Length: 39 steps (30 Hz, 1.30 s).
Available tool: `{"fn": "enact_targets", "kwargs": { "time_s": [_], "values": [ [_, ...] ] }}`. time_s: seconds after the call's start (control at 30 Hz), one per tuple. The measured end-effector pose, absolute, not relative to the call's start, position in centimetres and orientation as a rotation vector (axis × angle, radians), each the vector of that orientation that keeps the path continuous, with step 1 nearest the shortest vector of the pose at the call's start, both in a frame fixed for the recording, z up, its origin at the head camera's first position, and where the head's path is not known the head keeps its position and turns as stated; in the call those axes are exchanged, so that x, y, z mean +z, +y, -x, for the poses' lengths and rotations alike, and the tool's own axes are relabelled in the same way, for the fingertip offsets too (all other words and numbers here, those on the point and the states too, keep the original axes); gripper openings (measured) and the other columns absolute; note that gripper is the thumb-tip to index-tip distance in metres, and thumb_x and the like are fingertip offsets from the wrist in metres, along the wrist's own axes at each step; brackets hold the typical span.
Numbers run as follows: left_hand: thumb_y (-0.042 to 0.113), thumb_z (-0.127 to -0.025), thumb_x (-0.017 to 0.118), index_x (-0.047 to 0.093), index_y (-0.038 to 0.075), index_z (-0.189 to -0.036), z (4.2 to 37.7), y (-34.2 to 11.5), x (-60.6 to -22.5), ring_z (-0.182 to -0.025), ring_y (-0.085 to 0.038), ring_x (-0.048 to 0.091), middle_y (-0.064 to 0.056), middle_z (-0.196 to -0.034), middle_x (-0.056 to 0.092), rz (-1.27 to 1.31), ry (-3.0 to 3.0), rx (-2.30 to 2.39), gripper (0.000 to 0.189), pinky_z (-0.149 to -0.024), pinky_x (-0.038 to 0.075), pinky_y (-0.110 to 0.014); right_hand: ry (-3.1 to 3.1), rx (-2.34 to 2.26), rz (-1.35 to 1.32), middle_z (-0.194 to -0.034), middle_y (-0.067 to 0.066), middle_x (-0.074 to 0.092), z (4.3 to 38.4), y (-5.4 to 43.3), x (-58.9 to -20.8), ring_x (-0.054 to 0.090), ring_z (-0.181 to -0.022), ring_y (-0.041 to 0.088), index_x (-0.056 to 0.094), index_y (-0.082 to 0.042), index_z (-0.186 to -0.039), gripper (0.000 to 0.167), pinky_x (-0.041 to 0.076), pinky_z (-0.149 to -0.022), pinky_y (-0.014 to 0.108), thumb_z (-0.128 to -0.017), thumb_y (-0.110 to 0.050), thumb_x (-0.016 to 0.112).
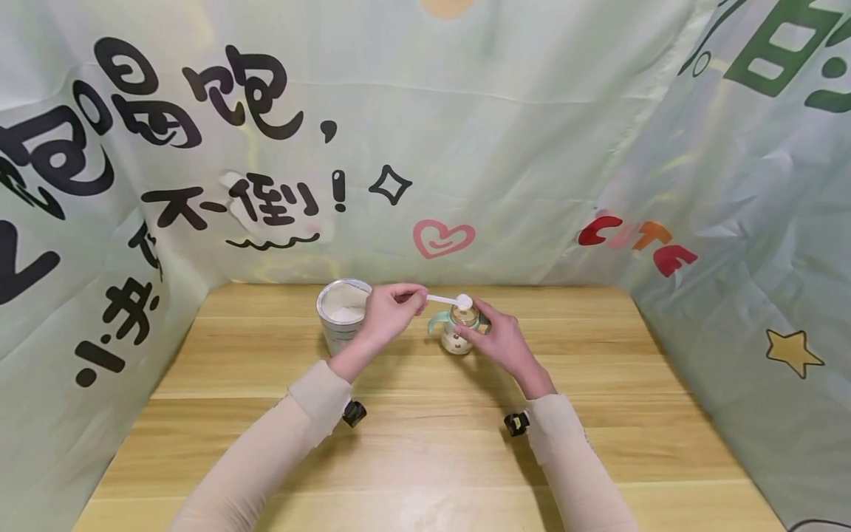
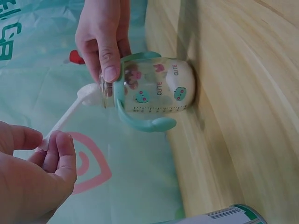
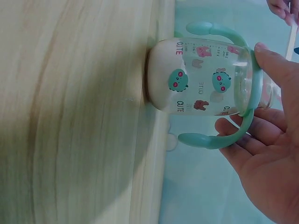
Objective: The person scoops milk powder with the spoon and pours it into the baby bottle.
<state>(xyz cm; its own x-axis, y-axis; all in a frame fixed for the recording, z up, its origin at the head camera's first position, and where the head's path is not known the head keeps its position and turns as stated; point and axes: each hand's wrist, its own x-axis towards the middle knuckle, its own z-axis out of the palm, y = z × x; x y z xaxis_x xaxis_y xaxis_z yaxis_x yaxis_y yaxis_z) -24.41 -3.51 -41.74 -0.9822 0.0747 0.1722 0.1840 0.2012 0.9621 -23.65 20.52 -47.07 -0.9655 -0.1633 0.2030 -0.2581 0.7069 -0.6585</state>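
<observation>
In the head view a clear baby bottle [image 1: 456, 342] stands upright on the table, with pale green handles [image 2: 148, 123] and cartoon prints. Pale contents fill its lower part, as the right wrist view [image 3: 163, 77] shows. My right hand [image 1: 503, 343] grips it around the neck and collar. By its thin handle, my left hand [image 1: 391, 313] pinches a white scoop [image 2: 69, 115] between thumb and fingers. White powder is heaped in the scoop's bowl [image 1: 463, 301], which is held at the bottle's uncapped mouth. Behind the left wrist stands an open can [image 1: 337, 336] with pale powder inside.
The wooden table [image 1: 425, 436] runs back to a printed fabric backdrop [image 1: 518, 170], which also closes in both sides. A small black wrist camera [image 1: 355, 413] sits below the left sleeve, another camera [image 1: 515, 423] beside the right. A dark cable [image 1: 814, 522] shows at the lower right.
</observation>
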Motion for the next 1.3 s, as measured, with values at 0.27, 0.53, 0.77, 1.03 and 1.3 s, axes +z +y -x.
{"fn": "enact_targets", "kwargs": {
  "time_s": [0.27,0.53,0.77,1.03,1.3],
  "values": [
    [0.017,-0.096,0.073,0.084,0.010,-0.107,24.0,-3.5,-42.2,-0.086,-0.014,0.076,-0.008,-0.100,0.083,0.326,-2.408,-1.779,0.017,-0.075,0.059,-0.024,-2.781,1.085,-0.340,-0.139,0.025,0.066,23.6,20.5,-47.2,0.036,-0.057,0.011,0.049,-0.003,-0.156,0.078,0.053,-0.083,0.043,-0.095,-0.044,0.078],
    [0.018,-0.095,0.069,0.085,0.015,-0.106,23.7,-3.5,-42.4,-0.090,-0.014,0.075,-0.003,-0.099,0.083,0.356,-2.464,-1.688,0.020,-0.078,0.058,-0.026,-2.779,1.106,-0.337,-0.124,0.022,0.071,23.6,20.5,-47.2,0.031,-0.052,0.010,0.048,-0.004,-0.156,0.078,0.046,-0.066,0.035,-0.096,-0.043,0.078],
    [0.017,-0.093,0.069,0.085,0.015,-0.107,23.5,-3.5,-42.5,-0.083,-0.011,0.073,-0.002,-0.099,0.083,0.349,-2.476,-1.685,0.022,-0.067,0.053,-0.021,-2.772,1.125,-0.336,-0.134,0.024,0.069,23.7,20.5,-47.2,0.035,-0.049,0.010,0.049,-0.005,-0.156,0.077,0.046,-0.061,0.032,-0.096,-0.043,0.078],
    [0.016,-0.091,0.069,0.085,0.016,-0.105,23.4,-3.4,-42.8,-0.080,-0.010,0.073,-0.002,-0.096,0.083,0.333,-2.473,-1.670,0.021,-0.065,0.054,-0.020,-2.762,1.117,-0.355,-0.132,0.024,0.071,23.7,20.6,-47.3,0.039,-0.052,0.010,0.049,-0.004,-0.156,0.077,0.050,-0.072,0.035,-0.096,-0.042,0.078],
    [0.016,-0.090,0.069,0.086,0.016,-0.104,23.3,-3.4,-42.8,-0.080,-0.010,0.073,-0.002,-0.095,0.083,0.310,-2.467,-1.654,0.022,-0.064,0.053,-0.021,-2.764,1.124,-0.350,-0.135,0.024,0.069,23.7,20.5,-47.4,0.039,-0.054,0.011,0.048,-0.006,-0.157,0.078,0.050,-0.075,0.037,-0.096,-0.042,0.078]
  ]
}}
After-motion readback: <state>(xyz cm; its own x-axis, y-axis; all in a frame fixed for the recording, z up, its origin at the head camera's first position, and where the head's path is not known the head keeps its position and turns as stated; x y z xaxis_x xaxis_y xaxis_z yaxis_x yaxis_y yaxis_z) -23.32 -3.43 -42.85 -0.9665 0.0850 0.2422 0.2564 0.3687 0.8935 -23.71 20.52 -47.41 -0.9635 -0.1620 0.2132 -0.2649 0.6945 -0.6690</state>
